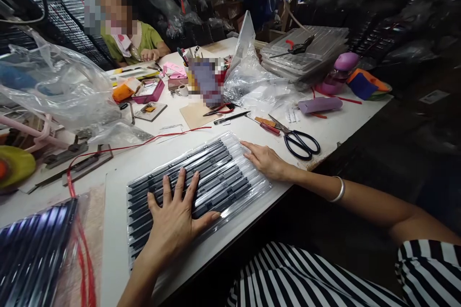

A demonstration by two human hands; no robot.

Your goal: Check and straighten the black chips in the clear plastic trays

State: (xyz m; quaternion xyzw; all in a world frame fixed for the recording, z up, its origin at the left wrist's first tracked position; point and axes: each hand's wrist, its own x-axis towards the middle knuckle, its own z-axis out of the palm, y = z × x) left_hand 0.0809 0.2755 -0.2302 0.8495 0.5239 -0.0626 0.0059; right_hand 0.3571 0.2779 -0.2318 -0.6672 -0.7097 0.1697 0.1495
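A clear plastic tray (234, 146) with rows of black strips (223, 177) lies slantwise near the table's front edge. My left hand (176, 211) rests flat on the strips, its fingers spread and nothing gripped. At the tray's right end, my right hand (264, 160) touches the edge with its fingers stretched out. Its thumb is hard to make out. Black-handled scissors (302, 144) and a red-handled screwdriver (268, 128) lie just beyond my right hand.
Another tray of dark strips (36, 249) is at the lower left, beside red strapping (84, 259). Plastic bags (61, 81), pliers (219, 109), a purple case (320, 104) and stacked clear trays (304, 53) sit farther back. A person in green (147, 38) sits across the table.
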